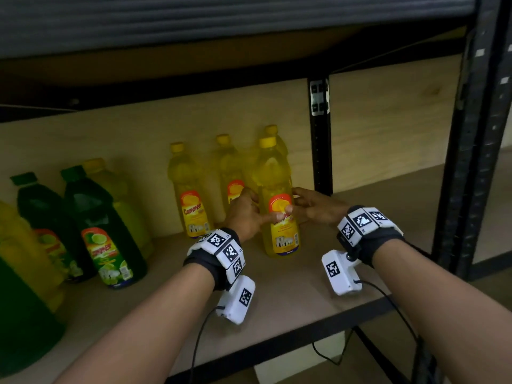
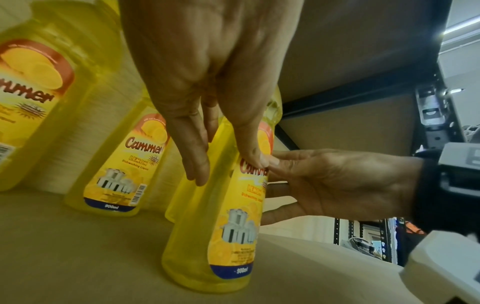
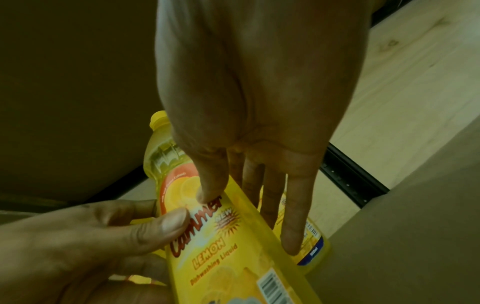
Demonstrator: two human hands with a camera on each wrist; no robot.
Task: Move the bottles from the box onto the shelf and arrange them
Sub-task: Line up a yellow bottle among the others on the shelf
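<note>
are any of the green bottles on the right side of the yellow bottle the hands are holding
No, both green bottles stand far left on the shelf, while the held yellow bottle between the left hand and right hand has only bare board to its right.

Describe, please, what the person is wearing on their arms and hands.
Both forearms are bare, with no sleeves or gloves on the hands. Each wrist carries a dark band topped with white blocks printed with black square-patterned markers. A white box with a similar marker hangs under each wrist, trailing a thin black cable.
</note>
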